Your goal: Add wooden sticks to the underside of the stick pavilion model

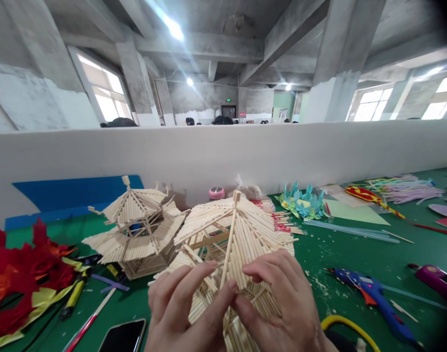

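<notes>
Our left hand (184,305) and right hand (280,300) both clamp the near stick pagoda (234,230), fingers pressed on its roof slats, thumbs meeting at one loose stick (228,254) along the ridge. It sits on the green worktop (340,254), front centre. A second pagoda (135,227) stands just left, touching. Glue gun (370,293) right, phone (124,336) near left, red paper (21,278) far left.

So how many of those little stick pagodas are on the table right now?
2. One stick pagoda stands left of centre on the green table; the other pagoda is in front, held by the left hand and right hand.
</notes>
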Demonstrator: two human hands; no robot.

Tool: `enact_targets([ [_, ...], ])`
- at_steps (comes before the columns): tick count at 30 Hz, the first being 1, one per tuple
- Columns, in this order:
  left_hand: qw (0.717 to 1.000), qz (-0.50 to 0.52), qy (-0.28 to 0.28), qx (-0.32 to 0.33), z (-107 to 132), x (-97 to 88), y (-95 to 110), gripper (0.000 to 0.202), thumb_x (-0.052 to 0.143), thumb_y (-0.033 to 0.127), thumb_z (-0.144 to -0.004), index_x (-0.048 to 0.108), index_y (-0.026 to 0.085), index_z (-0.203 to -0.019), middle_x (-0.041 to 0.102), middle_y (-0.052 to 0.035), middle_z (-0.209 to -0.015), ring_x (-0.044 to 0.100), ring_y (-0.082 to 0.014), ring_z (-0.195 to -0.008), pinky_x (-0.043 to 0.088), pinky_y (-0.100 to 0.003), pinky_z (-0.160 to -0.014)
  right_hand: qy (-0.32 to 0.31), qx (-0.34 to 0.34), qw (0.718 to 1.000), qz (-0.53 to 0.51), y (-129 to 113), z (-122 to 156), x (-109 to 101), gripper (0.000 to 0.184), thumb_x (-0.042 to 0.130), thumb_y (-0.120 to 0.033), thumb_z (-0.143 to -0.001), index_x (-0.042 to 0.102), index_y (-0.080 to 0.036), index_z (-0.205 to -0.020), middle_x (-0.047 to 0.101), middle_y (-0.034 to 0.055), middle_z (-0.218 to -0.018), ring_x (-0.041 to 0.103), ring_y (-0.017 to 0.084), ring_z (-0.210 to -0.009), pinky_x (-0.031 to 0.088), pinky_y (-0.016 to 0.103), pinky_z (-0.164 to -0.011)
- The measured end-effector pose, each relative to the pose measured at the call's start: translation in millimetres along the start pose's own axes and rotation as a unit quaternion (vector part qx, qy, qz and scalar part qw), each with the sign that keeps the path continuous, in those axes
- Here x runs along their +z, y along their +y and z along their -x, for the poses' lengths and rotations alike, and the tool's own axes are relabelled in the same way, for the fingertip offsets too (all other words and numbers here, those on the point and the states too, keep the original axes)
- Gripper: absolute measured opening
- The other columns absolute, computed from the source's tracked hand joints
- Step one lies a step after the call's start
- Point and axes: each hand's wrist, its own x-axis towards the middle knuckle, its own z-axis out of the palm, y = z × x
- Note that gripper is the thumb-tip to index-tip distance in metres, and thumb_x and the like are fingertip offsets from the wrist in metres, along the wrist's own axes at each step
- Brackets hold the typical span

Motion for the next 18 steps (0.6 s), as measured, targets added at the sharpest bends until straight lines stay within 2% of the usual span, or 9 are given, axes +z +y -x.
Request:
enact_targets([
  [9, 1.0, 0.009, 0.009, -0.001, 5.5, 2.5, -1.4, 0.033, 0.045, 0.007, -0.073, 0.063, 0.025, -0.093, 0.05, -0.0061, -0.107, 0.046, -0.0258, -0.092, 0.036, -0.042, -0.077, 0.002, -0.003, 1.0, 0.002, -0.6, -3.3, 0.2, 0.022, 0.066, -0.016, -0.063, 0.055, -0.015, -0.081, 0.059, 0.0035, -0.067, 0.05, 0.016, -0.062, 0.041, 0.031, -0.057],
  [12, 1.0, 0.004, 0.013, -0.001, 4.5, -0.3, -1.2, 0.035, 0.046, 0.001, -0.071, 0.062, 0.023, -0.093, 0.05, -0.0068, -0.106, 0.046, -0.025, -0.093, 0.037, -0.042, -0.077, -0.004, -0.008, 1.0, 0.004, 0.7, -1.8, -5.3, 0.025, 0.069, -0.017, -0.06, 0.055, -0.015, -0.081, 0.058, 0.0042, -0.067, 0.051, 0.017, -0.061, 0.042, 0.032, -0.056],
  [15, 1.0, 0.002, 0.021, -0.02, 0.9, -5.6, -0.3, 0.037, 0.046, -0.005, -0.069, 0.06, 0.02, -0.093, 0.05, -0.0082, -0.105, 0.045, -0.0246, -0.095, 0.039, -0.041, -0.078, -0.019, -0.015, 0.998, -0.054, -0.6, 10.8, -13.4, 0.03, 0.066, -0.009, -0.06, 0.055, -0.016, -0.087, 0.056, 0.0003, -0.062, 0.051, 0.013, -0.056, 0.043, 0.027, -0.052],
  [16, 0.999, 0.008, 0.017, -0.033, -0.6, -7.4, 0.1, 0.037, 0.046, -0.005, -0.069, 0.059, 0.019, -0.094, 0.05, -0.0085, -0.105, 0.045, -0.0245, -0.095, 0.04, -0.041, -0.079, -0.026, 0.016, 0.995, -0.095, -2.5, 17.5, -14.8, 0.03, 0.064, -0.007, -0.061, 0.056, -0.019, -0.087, 0.055, -0.0018, -0.06, 0.05, 0.011, -0.052, 0.041, 0.023, -0.048],
  [17, 0.999, 0.015, 0.012, -0.049, -2.0, -9.1, 0.6, 0.037, 0.046, -0.005, -0.07, 0.058, 0.019, -0.095, 0.05, -0.0087, -0.106, 0.045, -0.0244, -0.096, 0.039, -0.042, -0.08, -0.034, 0.076, 0.986, -0.143, -5.3, 24.9, -14.9, 0.027, 0.061, -0.006, -0.064, 0.057, -0.021, -0.086, 0.054, -0.0035, -0.057, 0.047, 0.009, -0.047, 0.038, 0.02, -0.044],
  [18, 0.998, 0.023, 0.003, -0.063, -3.2, -10.4, 0.9, 0.036, 0.046, -0.004, -0.071, 0.057, 0.019, -0.096, 0.049, -0.0088, -0.107, 0.045, -0.0244, -0.097, 0.039, -0.042, -0.081, -0.038, 0.168, 0.967, -0.19, -8.8, 32.2, -13.5, 0.02, 0.061, -0.01, -0.066, 0.06, -0.023, -0.081, 0.053, -0.0038, -0.054, 0.044, 0.008, -0.043, 0.033, 0.019, -0.039],
])
